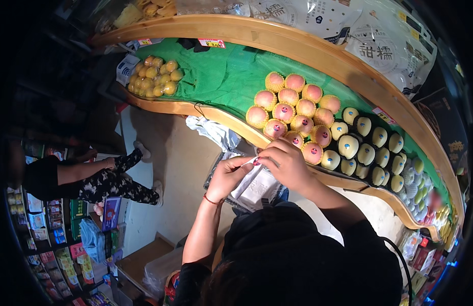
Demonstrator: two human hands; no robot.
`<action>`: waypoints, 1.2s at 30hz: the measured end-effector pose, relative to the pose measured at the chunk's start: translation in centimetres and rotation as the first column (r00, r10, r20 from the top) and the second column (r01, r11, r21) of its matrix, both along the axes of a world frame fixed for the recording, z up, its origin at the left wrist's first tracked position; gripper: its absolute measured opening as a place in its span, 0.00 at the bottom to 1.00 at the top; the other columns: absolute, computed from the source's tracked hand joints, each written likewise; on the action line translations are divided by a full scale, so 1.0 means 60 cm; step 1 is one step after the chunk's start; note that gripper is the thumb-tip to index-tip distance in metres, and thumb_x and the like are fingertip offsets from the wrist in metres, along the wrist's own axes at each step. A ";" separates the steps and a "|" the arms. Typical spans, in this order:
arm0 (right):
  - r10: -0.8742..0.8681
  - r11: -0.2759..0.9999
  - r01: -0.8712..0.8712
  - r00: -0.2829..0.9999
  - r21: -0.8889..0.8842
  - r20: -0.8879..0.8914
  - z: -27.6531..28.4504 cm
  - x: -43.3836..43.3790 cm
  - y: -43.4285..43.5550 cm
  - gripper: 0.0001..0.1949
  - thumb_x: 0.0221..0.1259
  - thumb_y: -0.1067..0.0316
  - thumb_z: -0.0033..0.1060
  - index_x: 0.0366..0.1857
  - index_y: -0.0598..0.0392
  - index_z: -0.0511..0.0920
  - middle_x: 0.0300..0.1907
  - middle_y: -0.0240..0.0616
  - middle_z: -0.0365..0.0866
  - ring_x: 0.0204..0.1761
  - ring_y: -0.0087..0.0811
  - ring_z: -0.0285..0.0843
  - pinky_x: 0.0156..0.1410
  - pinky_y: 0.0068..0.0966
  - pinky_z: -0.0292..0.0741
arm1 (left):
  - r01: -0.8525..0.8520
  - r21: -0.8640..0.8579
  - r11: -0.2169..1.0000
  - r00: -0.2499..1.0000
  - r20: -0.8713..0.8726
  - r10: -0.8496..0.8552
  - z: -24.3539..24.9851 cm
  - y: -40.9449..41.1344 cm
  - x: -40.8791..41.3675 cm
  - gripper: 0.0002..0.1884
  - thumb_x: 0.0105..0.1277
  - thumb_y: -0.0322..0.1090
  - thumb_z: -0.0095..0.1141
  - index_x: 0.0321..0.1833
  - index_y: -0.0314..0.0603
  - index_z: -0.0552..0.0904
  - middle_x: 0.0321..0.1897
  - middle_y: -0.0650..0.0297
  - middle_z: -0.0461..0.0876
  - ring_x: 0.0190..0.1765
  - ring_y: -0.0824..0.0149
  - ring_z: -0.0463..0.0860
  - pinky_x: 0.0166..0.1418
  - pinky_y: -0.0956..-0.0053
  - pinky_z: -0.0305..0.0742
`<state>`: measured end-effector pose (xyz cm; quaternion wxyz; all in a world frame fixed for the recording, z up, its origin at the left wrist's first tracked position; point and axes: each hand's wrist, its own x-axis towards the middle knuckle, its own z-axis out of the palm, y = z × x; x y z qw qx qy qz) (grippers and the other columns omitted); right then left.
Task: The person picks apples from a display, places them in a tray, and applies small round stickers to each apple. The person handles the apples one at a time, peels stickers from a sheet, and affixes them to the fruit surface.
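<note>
Close in front of me, my left hand [227, 176] pinches a white strip of stickers [247, 174] between thumb and fingers. On the strip's upper end shows a small dark red round sticker [256, 162]. From the other side, my right hand [284, 163] grips that same end with its fingertips. Just beyond my right hand, pinkish apples [284, 112] in yellow foam nets stand in rows. Several front ones, such as the near apple [312, 152], bear dark red stickers; the back ones show none.
Pale yellow fruits [348, 146] with blue stickers sit in dark nets to the right. Bagged orange fruits [156, 76] lie at the left on the green mat [217, 72]. A wooden ledge [221, 118] edges the display. A person [87, 179] stands near stocked shelves at left.
</note>
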<state>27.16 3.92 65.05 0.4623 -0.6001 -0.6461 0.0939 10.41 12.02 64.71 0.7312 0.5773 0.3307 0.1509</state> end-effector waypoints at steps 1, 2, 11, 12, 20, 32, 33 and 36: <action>-0.037 0.999 0.037 0.999 0.018 0.012 -0.006 -0.003 -0.002 0.06 0.43 0.74 0.65 0.27 0.56 0.77 0.28 0.35 0.74 0.32 0.36 0.74 0.35 0.29 0.72 | -0.043 -0.068 0.997 0.998 0.050 0.046 -0.009 -0.004 0.001 0.10 0.63 0.26 0.52 0.47 0.32 0.80 0.38 0.64 0.82 0.40 0.77 0.77 0.47 0.82 0.71; -0.074 0.997 0.073 0.997 0.036 0.024 -0.011 -0.006 -0.002 0.06 0.43 0.74 0.65 0.27 0.56 0.77 0.28 0.35 0.74 0.32 0.36 0.75 0.35 0.29 0.72 | -0.082 -0.139 0.987 0.991 0.096 0.096 -0.020 -0.009 0.004 0.11 0.64 0.26 0.52 0.47 0.32 0.80 0.38 0.64 0.82 0.41 0.77 0.77 0.48 0.82 0.71; 0.140 0.980 -0.179 0.927 -0.082 -0.347 -0.061 0.022 0.039 0.04 0.50 0.72 0.64 0.24 0.58 0.78 0.25 0.31 0.74 0.28 0.21 0.71 0.30 0.18 0.68 | -0.398 -0.594 0.699 0.841 0.068 0.537 -0.119 -0.017 -0.035 0.11 0.63 0.27 0.51 0.47 0.31 0.78 0.40 0.58 0.82 0.39 0.68 0.82 0.44 0.76 0.76; -0.033 0.963 -0.126 0.825 -0.240 -0.564 -0.081 0.044 0.070 0.04 0.50 0.72 0.63 0.25 0.58 0.78 0.24 0.31 0.75 0.26 0.20 0.71 0.28 0.18 0.67 | -0.400 -0.569 0.719 0.838 0.090 0.538 -0.126 -0.014 -0.050 0.11 0.64 0.26 0.49 0.47 0.29 0.77 0.41 0.56 0.82 0.40 0.66 0.82 0.45 0.74 0.77; -0.590 0.653 -0.031 0.606 -0.757 -0.534 -0.368 0.166 0.271 0.12 0.45 0.61 0.71 0.23 0.58 0.79 0.18 0.30 0.73 0.17 0.20 0.66 0.18 0.20 0.62 | -0.618 -0.446 0.647 0.723 0.000 0.690 -0.146 -0.041 -0.136 0.12 0.65 0.26 0.47 0.48 0.25 0.76 0.40 0.55 0.82 0.40 0.67 0.81 0.46 0.75 0.75; -0.520 0.445 0.107 0.839 -0.889 -0.160 -0.377 0.178 0.305 0.15 0.45 0.55 0.68 0.23 0.58 0.79 0.25 0.40 0.81 0.19 0.26 0.78 0.21 0.25 0.70 | -0.635 -0.435 0.638 0.724 -0.050 0.688 -0.124 -0.036 -0.148 0.12 0.65 0.27 0.49 0.48 0.27 0.77 0.38 0.58 0.82 0.37 0.70 0.81 0.43 0.78 0.74; -0.566 0.502 0.116 0.793 -0.857 -0.224 -0.381 0.189 0.295 0.13 0.47 0.60 0.66 0.27 0.59 0.77 0.25 0.38 0.81 0.19 0.26 0.77 0.20 0.24 0.68 | -0.606 -0.432 0.668 0.750 -0.032 0.660 -0.118 -0.024 -0.139 0.12 0.65 0.27 0.50 0.48 0.27 0.77 0.38 0.58 0.82 0.37 0.70 0.81 0.43 0.78 0.74; -0.545 0.697 0.071 0.700 -0.713 -0.463 -0.342 0.167 0.261 0.09 0.54 0.67 0.62 0.35 0.59 0.76 0.27 0.33 0.80 0.23 0.22 0.77 0.21 0.21 0.68 | -0.532 -0.415 0.738 0.814 -0.011 0.580 -0.110 -0.004 -0.130 0.12 0.65 0.28 0.51 0.47 0.28 0.78 0.38 0.59 0.82 0.38 0.71 0.80 0.44 0.78 0.74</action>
